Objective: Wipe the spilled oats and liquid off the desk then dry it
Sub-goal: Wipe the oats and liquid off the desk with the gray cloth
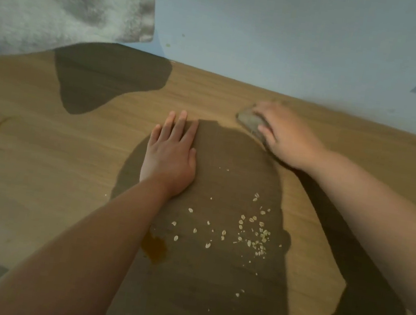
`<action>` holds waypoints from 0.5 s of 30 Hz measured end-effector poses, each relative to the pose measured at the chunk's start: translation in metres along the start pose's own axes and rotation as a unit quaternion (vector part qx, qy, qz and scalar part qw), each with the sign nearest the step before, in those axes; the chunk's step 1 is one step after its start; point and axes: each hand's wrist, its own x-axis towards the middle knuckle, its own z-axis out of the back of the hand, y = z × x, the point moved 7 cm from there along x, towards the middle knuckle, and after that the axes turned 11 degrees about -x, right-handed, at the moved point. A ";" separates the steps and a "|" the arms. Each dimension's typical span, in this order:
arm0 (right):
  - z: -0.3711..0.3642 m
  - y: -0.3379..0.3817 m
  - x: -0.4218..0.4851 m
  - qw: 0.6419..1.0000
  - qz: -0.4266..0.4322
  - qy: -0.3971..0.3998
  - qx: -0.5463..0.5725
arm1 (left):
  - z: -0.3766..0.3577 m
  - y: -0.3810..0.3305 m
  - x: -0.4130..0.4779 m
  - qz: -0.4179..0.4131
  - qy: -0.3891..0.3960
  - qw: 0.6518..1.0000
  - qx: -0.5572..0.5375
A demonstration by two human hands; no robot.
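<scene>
My right hand point(284, 137) grips a cloth point(250, 122), left hand point(169, 157) lies flat on the counter point(65, 177); I should sweep oats point(252, 233) inward firmly.

I see the left hand point(169, 157) flat on the desk point(37, 186). The right hand point(287, 139) grips a cloth point(249, 121); oats point(252, 233) lie lower centre.

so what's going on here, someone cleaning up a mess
A person is cleaning a wooden desk. Their right hand grips what looks like a sponge near the wall; the left hand rests flat on the wood. Scattered oats and a brown puddle are not yet wiped up.
</scene>
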 end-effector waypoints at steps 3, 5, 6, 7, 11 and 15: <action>-0.002 0.000 0.028 0.994 -0.085 -0.066 -0.010 | -0.001 0.000 0.000 0.001 0.001 1.000 -0.004; -0.014 0.028 0.017 0.999 -0.028 -0.045 -0.012 | 0.001 0.001 -0.001 0.003 -0.004 1.000 -0.016; -0.019 0.042 0.003 0.999 0.028 -0.030 -0.010 | 0.001 0.001 -0.001 0.004 -0.005 1.000 -0.023; -0.022 0.056 -0.016 0.996 0.092 -0.014 -0.007 | 0.001 0.002 -0.001 0.004 -0.005 1.000 -0.028; -0.018 0.037 -0.047 0.988 0.147 0.035 0.002 | 0.001 0.000 -0.001 0.001 -0.003 1.000 -0.029; 0.002 -0.027 -0.019 0.996 -0.075 -0.037 -0.001 | 0.003 0.000 -0.002 -0.002 -0.010 0.999 -0.033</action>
